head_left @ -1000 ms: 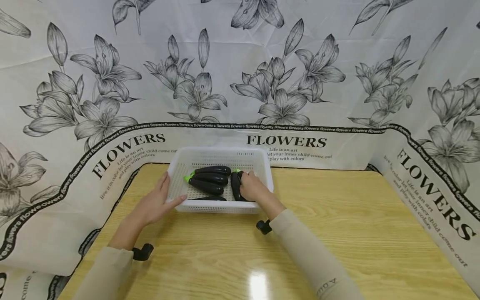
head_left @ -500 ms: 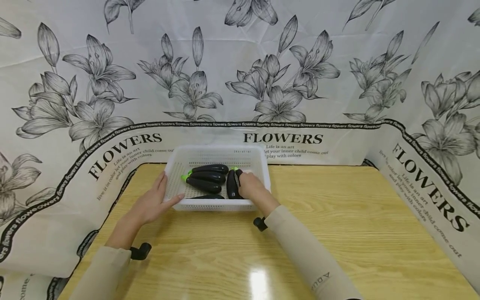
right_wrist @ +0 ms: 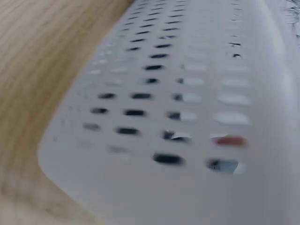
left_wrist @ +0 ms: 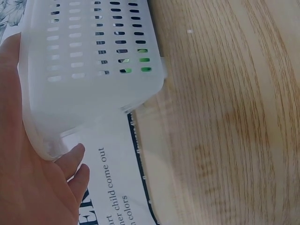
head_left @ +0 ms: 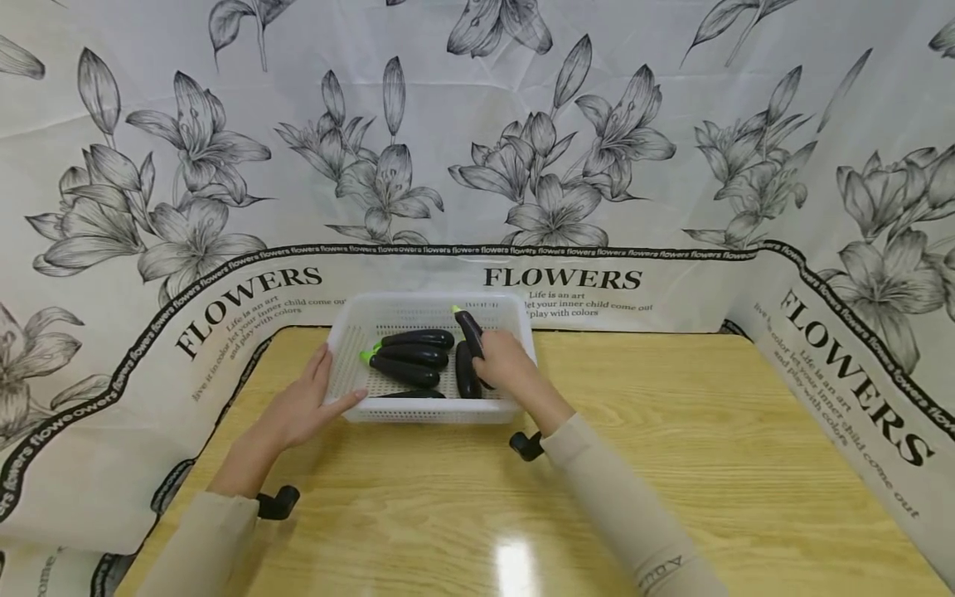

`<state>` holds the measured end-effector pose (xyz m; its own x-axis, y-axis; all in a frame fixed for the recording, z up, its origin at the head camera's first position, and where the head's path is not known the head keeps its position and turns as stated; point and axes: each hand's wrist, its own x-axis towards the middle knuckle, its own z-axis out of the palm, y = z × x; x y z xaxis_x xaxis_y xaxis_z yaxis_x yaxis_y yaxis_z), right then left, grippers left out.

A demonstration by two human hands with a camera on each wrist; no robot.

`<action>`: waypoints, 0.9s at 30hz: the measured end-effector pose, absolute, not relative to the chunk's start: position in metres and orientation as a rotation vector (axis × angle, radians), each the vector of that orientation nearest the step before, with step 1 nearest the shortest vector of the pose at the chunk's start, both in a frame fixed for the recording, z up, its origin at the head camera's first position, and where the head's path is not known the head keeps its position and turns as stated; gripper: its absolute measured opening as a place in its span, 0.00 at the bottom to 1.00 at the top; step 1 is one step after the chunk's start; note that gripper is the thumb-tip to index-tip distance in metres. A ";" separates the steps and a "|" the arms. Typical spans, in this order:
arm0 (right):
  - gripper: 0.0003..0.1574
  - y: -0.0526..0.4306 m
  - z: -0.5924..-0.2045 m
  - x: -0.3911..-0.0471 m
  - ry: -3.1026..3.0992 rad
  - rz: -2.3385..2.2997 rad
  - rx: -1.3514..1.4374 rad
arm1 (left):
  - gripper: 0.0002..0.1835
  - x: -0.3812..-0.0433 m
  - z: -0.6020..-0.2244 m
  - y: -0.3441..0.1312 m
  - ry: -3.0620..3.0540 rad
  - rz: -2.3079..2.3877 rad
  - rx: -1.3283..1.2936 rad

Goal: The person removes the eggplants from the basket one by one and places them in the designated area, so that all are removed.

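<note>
A white perforated plastic basket (head_left: 433, 410) holds several dark eggplants with green stem ends. Three of these eggplants (head_left: 406, 372) lie side by side at the left; another (head_left: 413, 394) shows partly behind the front wall. My right hand (head_left: 507, 362) grips an eggplant (head_left: 468, 328) by its lower part, tilted with its green end up toward the back. Just left of that hand, one more eggplant (head_left: 466, 373) lies in the basket. My left hand (head_left: 302, 406) holds the basket's left front corner, thumb over the rim. In the right wrist view, the basket wall (right_wrist: 140, 187) hides the right hand.
The basket stands on a wood-grain table (head_left: 671, 464) near its back edge. A white cloth (head_left: 418, 274) with flower prints and lettering hangs behind and at the sides. Black wrist mounts (head_left: 278, 502) show below both hands.
My right hand has drawn one eggplant up from beside its neighbour, and its green end now points up toward the back wall. The left hand stays on the basket.
</note>
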<state>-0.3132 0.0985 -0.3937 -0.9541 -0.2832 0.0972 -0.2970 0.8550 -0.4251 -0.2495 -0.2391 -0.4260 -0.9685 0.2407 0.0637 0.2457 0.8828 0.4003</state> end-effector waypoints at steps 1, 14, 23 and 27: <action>0.10 0.100 -0.389 -0.312 -2.985 0.715 0.474 | 0.59 -0.250 -0.426 -0.239 -3.034 -0.647 -0.397; 0.15 0.131 -0.358 -0.301 -2.943 0.791 0.505 | 0.60 -0.252 -0.427 -0.241 -3.050 -0.636 -0.398; 0.32 0.155 -0.347 -0.292 -2.956 0.862 0.429 | 0.60 -0.253 -0.428 -0.239 -3.042 -0.655 -0.391; 0.36 0.168 -0.350 -0.293 -2.941 0.867 0.393 | 0.60 -0.252 -0.427 -0.240 -3.043 -0.644 -0.390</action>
